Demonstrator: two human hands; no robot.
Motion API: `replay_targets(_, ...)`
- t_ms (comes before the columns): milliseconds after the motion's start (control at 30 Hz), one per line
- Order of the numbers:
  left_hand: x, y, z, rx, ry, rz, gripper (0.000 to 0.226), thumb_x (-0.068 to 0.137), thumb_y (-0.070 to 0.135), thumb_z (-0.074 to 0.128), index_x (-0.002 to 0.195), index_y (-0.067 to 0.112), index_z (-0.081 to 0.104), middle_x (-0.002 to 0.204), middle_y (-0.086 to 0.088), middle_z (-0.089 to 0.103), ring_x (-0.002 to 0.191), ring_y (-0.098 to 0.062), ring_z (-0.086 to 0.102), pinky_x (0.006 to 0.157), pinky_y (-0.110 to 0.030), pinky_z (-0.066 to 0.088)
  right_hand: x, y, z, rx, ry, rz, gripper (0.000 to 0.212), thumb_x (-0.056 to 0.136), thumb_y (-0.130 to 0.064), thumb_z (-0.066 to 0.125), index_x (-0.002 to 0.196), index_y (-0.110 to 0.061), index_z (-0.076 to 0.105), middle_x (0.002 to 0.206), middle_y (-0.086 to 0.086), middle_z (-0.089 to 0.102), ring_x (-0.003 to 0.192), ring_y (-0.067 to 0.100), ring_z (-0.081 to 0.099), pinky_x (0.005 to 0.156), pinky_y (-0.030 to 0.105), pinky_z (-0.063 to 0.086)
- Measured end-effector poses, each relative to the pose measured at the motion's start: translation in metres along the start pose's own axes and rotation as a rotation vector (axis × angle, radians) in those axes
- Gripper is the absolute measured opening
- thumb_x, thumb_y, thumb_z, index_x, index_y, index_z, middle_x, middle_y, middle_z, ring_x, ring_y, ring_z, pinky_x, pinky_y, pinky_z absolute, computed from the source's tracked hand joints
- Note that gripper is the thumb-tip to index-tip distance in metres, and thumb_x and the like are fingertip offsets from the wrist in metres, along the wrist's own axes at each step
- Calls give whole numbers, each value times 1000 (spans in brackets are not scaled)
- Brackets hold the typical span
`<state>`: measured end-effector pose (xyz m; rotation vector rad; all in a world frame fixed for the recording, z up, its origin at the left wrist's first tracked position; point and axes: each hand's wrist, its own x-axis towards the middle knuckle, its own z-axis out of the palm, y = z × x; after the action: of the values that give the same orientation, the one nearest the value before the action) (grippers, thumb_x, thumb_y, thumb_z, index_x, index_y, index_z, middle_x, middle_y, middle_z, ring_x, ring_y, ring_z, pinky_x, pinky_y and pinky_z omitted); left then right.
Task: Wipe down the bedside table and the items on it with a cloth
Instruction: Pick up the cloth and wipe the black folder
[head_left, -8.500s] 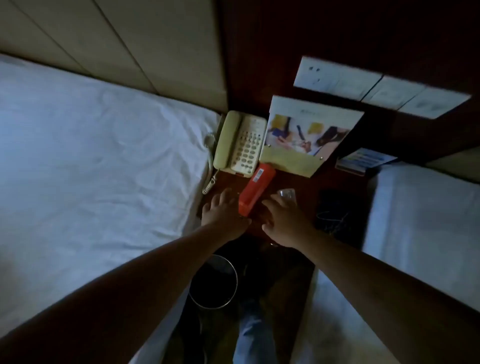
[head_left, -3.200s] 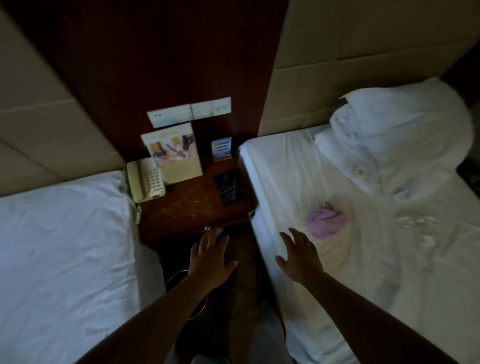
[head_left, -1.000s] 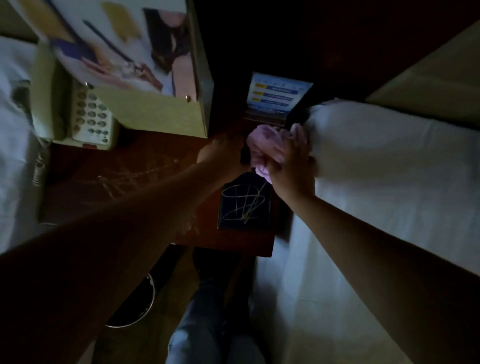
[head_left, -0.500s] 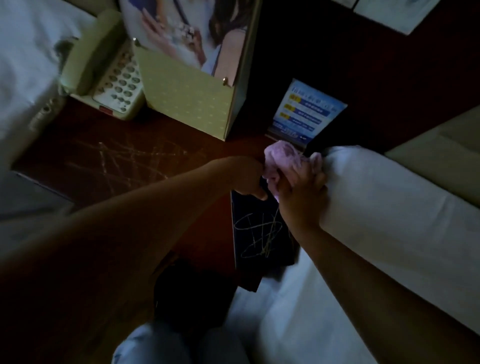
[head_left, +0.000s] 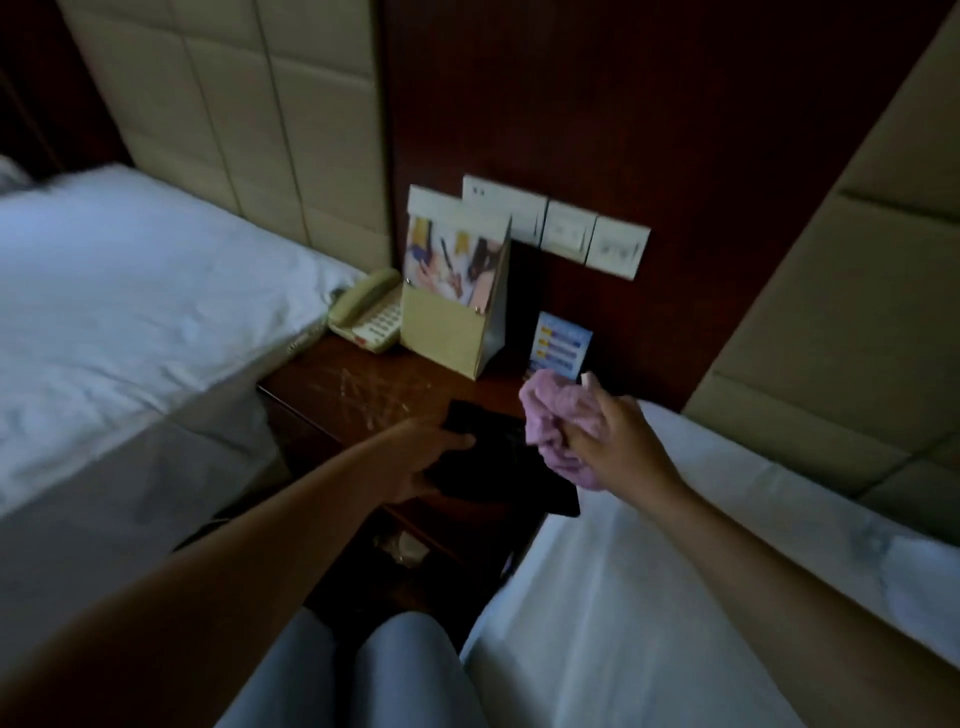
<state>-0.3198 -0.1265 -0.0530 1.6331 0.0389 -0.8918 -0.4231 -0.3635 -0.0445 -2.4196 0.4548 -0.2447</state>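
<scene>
Right hand (head_left: 618, 441) clutching a bunched pink cloth (head_left: 550, 415), left hand (head_left: 421, 457) gripping a flat black rectangular pad (head_left: 498, 462) just beside it, dark wooden bench (head_left: 353, 384) beneath, cream telephone (head_left: 363, 312) beyond the left hand.

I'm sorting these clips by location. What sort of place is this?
Most likely a hotel twin room: two white-sheeted beds flank a shared bedside table holding a corded phone, a brochure stand and a small info card.

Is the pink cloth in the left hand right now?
No, the right hand grips the pink cloth, while the left hand holds the dark flat pad on the bedside table.
</scene>
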Motion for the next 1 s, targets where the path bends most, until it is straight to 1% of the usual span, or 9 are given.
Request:
replay_targets(167,-60,-13,14,-275,-133,68,32,97,9,64,128,17,66,119,-12,74,112,-31,70,97,-49,56,-28,-54,-64,-192,150,-181,74,91,-52,65,155,-30,37,135,8,47,124,29,51,100,42,45)
replay_targets(333,-103,-34,39,-343,-344,104,34,97,3,56,126,16,68,121,-11,73,105,-26,71,90,-40,57,-65,-87,-31,-235,-32,-340,69,90,-42,69,150,-19,45,145,4,36,132,27,36,107,35,37)
replay_targets(433,-121,-42,32,-312,-424,126,42,92,0,59,130,18,66,133,-14,66,113,-29,64,97,-41,51,-75,-98,-25,-247,-104,-418,59,91,-38,67,141,-18,45,142,3,45,126,27,48,96,37,43)
replay_targets(533,-130,-43,18,-302,-385,162,44,88,4,66,131,14,64,137,-18,62,123,-35,59,110,-50,42,-82,-105,-25,-318,-141,-566,60,90,-44,65,142,-34,37,131,-1,54,111,26,59,75,34,44)
replay_targets(667,-139,-46,14,-361,-344,229,31,88,2,65,119,-2,66,113,-20,71,98,-26,71,79,-32,63,-100,-107,-18,-400,-166,-834,55,88,-64,54,137,-39,48,151,-7,45,139,23,40,100,38,42)
replay_targets(733,-143,-53,17,-355,-346,222,23,92,-1,59,112,4,69,107,-17,74,90,-21,73,69,-27,61,-95,-104,-18,-471,-197,-855,53,89,-64,51,136,-40,51,155,-10,40,141,24,37,105,41,43)
replay_targets(867,-153,-59,18,-291,-397,135,35,98,1,54,129,15,66,129,-16,68,109,-27,69,86,-36,60,-70,-110,-17,-387,-192,-614,42,92,-43,63,133,-39,54,142,-8,43,121,26,53,89,42,50)
replay_targets(933,-154,-58,18,-265,-397,151,38,98,-1,55,131,15,65,128,-15,69,113,-29,69,87,-38,59,-64,-120,-15,-342,-134,-528,38,93,-40,65,130,-35,60,133,-5,45,116,25,55,88,41,50)
replay_targets(1000,-151,-57,16,-291,-358,194,37,96,-4,56,130,9,64,122,-17,71,104,-29,72,79,-37,60,-76,-130,-7,-296,-85,-588,39,89,-43,70,127,-37,62,131,-6,45,114,21,53,87,37,50)
